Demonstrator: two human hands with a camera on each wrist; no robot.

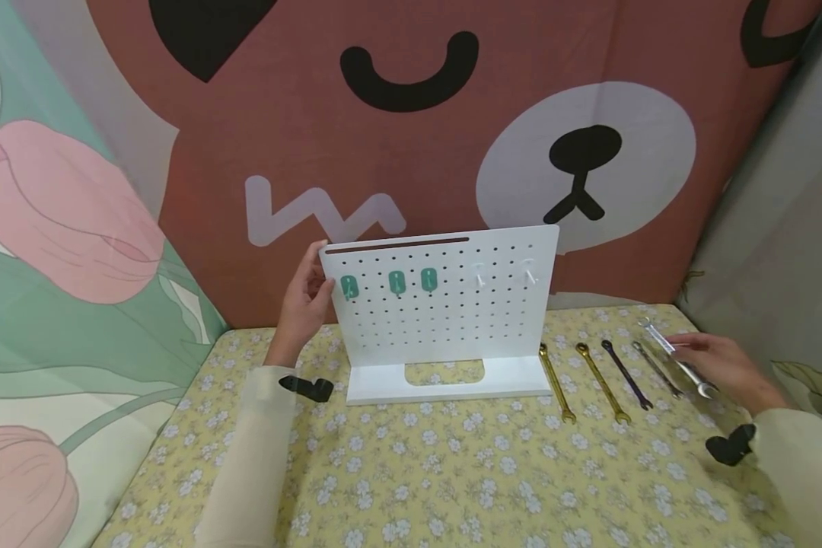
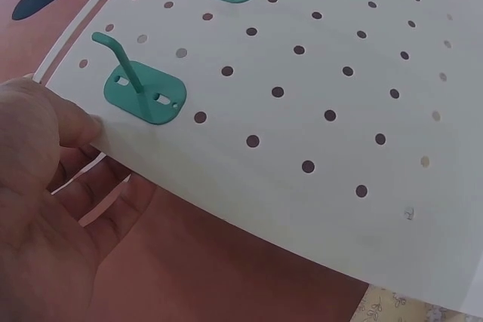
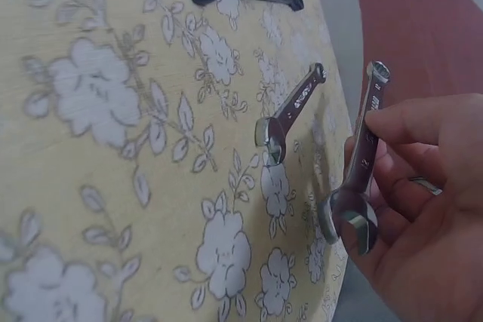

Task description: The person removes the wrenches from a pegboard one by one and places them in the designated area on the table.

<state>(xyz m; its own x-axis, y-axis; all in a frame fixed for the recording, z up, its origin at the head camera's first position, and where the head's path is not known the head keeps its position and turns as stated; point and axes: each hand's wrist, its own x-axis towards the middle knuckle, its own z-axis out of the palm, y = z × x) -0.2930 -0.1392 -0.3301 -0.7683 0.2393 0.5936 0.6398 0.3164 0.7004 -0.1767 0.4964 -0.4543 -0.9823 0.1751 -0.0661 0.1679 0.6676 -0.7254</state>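
Observation:
A white pegboard (image 1: 445, 327) stands upright on its base, with green hooks (image 1: 397, 282) and clear hooks (image 1: 479, 275) along its upper rows. My left hand (image 1: 304, 304) grips the board's upper left edge, thumb in front and fingers behind, close by a green hook (image 2: 145, 92) in the left wrist view. Over at the right, my right hand (image 1: 722, 365) holds a silver combination wrench (image 3: 361, 164) between thumb and fingers, above the table. Beside it on the cloth lies a smaller silver wrench (image 1: 657, 371).
Left of the silver ones lie a dark purple wrench (image 1: 626, 374) and two gold wrenches (image 1: 601, 382), the leftmost right at the board's base. A yellow floral cloth (image 1: 452, 472) covers the table. A printed curtain (image 1: 356, 152) hangs close behind it.

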